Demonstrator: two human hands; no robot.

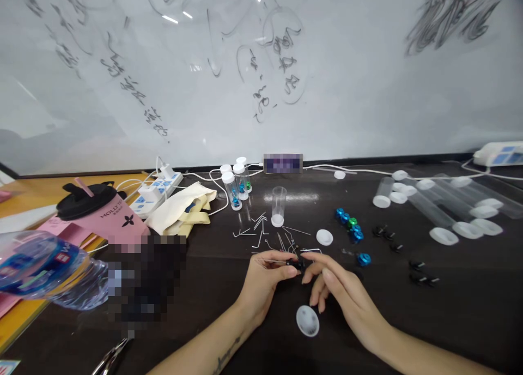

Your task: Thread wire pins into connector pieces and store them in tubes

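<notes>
The left hand [261, 282] pinches a small black part [300, 265] between thumb and fingers, above the dark table [469, 331], well in from its far edge. The right hand [347, 290] curves just beside it, fingers bent and slightly apart; whether they touch it, I cannot tell. A white cap [308, 321] lies nearer, between the forearms. Beyond the hands are metal rods [261, 236] and an upright clear tube [279, 200]. Blue and green pieces [353, 228] lie rightward; more tubes [429, 200] lie toward the far right corner.
</notes>
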